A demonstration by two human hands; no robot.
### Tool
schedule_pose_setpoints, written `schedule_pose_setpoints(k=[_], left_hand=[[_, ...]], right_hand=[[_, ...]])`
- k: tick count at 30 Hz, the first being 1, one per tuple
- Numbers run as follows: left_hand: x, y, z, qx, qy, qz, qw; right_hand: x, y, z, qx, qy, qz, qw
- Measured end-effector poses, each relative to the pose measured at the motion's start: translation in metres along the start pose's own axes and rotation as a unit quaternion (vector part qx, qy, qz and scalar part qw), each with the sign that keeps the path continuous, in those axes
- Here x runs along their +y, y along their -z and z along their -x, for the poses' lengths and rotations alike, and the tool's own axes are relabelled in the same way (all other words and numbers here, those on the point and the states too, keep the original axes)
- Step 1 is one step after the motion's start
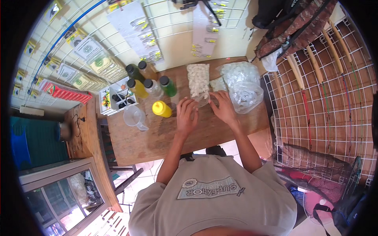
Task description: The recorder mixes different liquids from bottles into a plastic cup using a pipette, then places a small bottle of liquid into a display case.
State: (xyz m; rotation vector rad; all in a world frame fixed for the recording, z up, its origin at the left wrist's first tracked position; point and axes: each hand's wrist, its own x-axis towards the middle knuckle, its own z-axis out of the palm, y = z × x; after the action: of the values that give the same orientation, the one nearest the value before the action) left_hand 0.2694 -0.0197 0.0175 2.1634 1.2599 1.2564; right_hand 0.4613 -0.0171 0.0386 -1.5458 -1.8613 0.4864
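A clear plastic bag (198,79) full of whitish chunks lies flat on the wooden table (141,144), its loose end towards me. My left hand (186,115) has its fingertips on the left side of that loose film. On the right side, my right hand (224,109) pinches the film between thumb and fingers. Close to my right hand rest a larger knotted-looking clear plastic bag (243,85) with pale contents and a smaller bag of pale pieces (218,84). Left of my left hand stands a yellow squeeze bottle (162,109).
Several black-capped bottles, including a green one (168,86), stand at the back left beside a clear measuring jug (134,116) and a white organizer box (118,97). Packets hang on the wire grid (174,28). Fishing rods with wooden handles (314,65) line the right wall.
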Motion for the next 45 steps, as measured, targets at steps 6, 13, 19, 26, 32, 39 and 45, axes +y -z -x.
schedule_pose_setpoints(k=[6,13,19,26,32,39,45], left_hand=[[0.012,-0.077,-0.003,-0.103,-0.01,0.035,0.994],[0.027,-0.161,-0.003,-0.198,-0.081,-0.009,0.977],[0.023,-0.193,0.008,-0.268,-0.032,-0.195,0.943],[0.016,-0.196,0.015,-0.257,0.008,-0.258,0.931],[0.018,-0.191,0.02,-0.266,0.021,-0.245,0.932],[0.016,-0.18,0.021,-0.271,0.007,-0.194,0.943],[0.018,-0.175,0.018,-0.274,0.017,-0.198,0.941]], right_hand=[[0.079,0.025,0.024,0.057,-0.062,0.086,0.993],[0.147,0.028,0.046,0.039,-0.105,0.182,0.977],[0.172,0.024,0.052,0.004,0.014,0.086,0.996],[0.182,0.009,0.052,0.004,-0.075,0.145,0.987],[0.182,0.003,0.044,0.051,-0.115,0.162,0.979],[0.181,0.003,0.045,0.065,-0.101,0.146,0.982],[0.174,0.007,0.044,0.05,-0.112,0.186,0.975]])
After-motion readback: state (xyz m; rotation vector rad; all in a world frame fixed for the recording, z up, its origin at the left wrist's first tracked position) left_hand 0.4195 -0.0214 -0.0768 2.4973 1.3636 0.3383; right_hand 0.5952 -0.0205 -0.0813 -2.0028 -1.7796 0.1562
